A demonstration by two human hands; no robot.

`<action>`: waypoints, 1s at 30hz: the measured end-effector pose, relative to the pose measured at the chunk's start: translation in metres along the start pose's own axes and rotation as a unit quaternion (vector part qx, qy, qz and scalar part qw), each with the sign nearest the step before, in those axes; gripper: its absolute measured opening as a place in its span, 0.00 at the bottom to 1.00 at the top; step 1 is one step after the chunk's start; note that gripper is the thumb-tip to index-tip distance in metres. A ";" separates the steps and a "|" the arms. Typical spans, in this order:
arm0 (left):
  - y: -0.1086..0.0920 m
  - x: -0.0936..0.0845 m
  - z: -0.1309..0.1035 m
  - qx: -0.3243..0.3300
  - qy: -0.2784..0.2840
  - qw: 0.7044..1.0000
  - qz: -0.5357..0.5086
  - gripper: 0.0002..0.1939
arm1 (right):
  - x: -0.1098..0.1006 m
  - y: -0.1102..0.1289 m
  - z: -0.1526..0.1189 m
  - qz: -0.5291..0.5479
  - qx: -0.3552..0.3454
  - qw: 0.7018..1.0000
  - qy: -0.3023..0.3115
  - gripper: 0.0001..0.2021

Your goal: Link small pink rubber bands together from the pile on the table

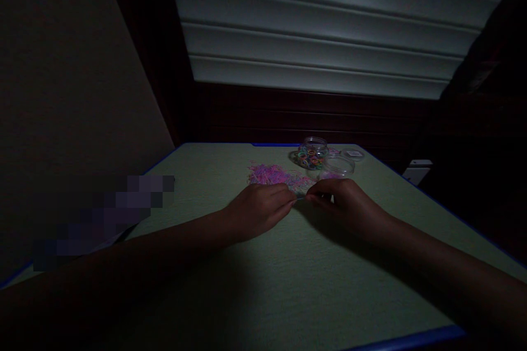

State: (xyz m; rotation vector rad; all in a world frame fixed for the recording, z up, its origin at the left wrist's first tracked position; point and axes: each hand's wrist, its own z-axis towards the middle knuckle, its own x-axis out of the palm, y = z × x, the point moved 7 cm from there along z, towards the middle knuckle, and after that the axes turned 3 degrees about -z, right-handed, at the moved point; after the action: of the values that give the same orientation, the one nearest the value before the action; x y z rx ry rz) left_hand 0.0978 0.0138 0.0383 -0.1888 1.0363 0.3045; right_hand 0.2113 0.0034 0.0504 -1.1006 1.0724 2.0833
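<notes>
My left hand (263,209) and my right hand (349,208) meet over the table, fingertips pinched together a short way apart. A thin, pale bluish rubber band (301,198) is stretched between the two pinches, and both hands grip it. Just beyond my left hand lies a loose pile of tiny pink and purple rubber bands (269,174), spreading right toward my right fingertips. Behind my right hand stands a clear open jar (340,164) with some pink bands in it. The dim light hides fine detail at the fingertips.
A round clear jar (313,145) with multicoloured bands stands at the back. Right of it lies a clear lid (353,154). The pale green table (263,296) has blue edging. A blurred-out object (111,219) is at the left edge; a white object (417,171) sits beyond the right edge.
</notes>
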 end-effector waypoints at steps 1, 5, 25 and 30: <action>0.000 0.000 0.000 0.000 0.002 1.000 0.000 0.11 | 0.000 0.000 0.000 0.003 0.000 1.000 0.001 0.10; 0.000 0.000 0.000 -0.002 0.004 1.000 -0.001 0.11 | 0.001 0.001 0.000 0.009 0.003 1.000 0.005 0.10; 0.002 -0.001 -0.001 -0.001 -0.021 1.000 0.003 0.10 | 0.015 -0.020 0.000 0.120 0.089 0.988 0.035 0.19; 0.002 0.000 -0.001 0.002 -0.023 1.000 0.004 0.10 | 0.019 -0.021 -0.002 0.140 0.104 0.983 0.060 0.19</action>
State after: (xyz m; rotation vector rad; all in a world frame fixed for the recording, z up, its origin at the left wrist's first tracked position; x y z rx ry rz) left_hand 0.0959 0.0155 0.0376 -0.1737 0.9916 0.3119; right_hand 0.2181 0.0151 0.0257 -1.0310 1.5432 2.0734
